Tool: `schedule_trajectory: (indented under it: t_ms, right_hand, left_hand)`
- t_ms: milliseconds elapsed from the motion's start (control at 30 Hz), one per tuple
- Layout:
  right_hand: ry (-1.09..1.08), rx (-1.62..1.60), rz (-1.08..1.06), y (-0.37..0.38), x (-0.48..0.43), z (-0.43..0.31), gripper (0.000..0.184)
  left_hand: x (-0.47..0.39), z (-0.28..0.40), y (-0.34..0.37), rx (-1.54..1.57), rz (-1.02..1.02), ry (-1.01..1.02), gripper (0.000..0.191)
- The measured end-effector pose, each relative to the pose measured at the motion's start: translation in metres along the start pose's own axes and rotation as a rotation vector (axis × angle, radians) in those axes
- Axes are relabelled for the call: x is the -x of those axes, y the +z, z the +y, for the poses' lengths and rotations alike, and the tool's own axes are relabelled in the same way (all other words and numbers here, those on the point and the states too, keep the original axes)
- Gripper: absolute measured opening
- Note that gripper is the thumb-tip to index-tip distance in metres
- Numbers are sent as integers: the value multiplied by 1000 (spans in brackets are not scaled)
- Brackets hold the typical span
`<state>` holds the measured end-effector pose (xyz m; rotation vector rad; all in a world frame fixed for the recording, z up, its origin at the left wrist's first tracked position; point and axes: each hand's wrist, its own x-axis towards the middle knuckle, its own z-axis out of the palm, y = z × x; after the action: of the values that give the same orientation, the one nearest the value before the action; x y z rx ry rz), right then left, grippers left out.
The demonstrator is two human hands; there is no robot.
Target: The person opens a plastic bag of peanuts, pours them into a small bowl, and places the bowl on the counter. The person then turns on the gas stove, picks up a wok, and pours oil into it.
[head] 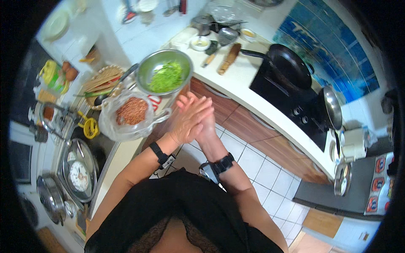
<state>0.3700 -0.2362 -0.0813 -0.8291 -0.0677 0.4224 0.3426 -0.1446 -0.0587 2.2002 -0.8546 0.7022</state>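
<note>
My left hand [187, 126] lies across my right hand [207, 126], palm against palm, in front of my body. The left fingers are stretched out, and fingertips of the right show beyond them. No object is visible between the hands, though the palms themselves are hidden. Nearest on the left is a clear plastic bag [110, 126] holding reddish-brown minced meat [133, 110]. Just past my fingertips stands a steel mixing bowl [143, 76] with chopped green vegetable [167, 77] inside. Each wrist wears a black band.
Left of the bag is a sink [91, 164] with a faucet [47, 118]. Behind it sits a woven basket [95, 102] with chopsticks. On the right counter are a brush [230, 58], a knife-like handled tool [209, 59] and a black frying pan [288, 64] on the cooktop [275, 91].
</note>
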Motion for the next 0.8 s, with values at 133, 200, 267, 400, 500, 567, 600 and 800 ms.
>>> schedule_trajectory:
  t_ms: [133,200,267,400,500,567,600,800]
  right_hand:
    - [-392,565,51,-54,59,-56,54]
    - [-528,975,29,-102,70,-71,56]
    - [-582,1313,52,-172,74,-85,51]
    - [-173,1422,538,-328,96,-87,46]
    - [-192,1052,867,-429,148,-86,39]
    - [-58,807,958,-472,181,-83,38]
    - [-23,693,941,-485,194,-78,38]
    - [238,350,969,-518,231,-41,39]
  left_hand:
    - [-20,-12,96,423,-61,-634,47]
    - [-25,2,159,1186,34,-1270,44]
    - [-29,30,223,1590,-29,-1345,43]
    - [-40,38,318,1236,-569,-1413,49]
    - [-48,27,392,933,-621,-1429,54]
    - [-56,16,441,970,-369,-1554,56]
    - [-60,11,461,1024,-322,-1517,52]
    - [-67,1,525,1490,60,-1596,27]
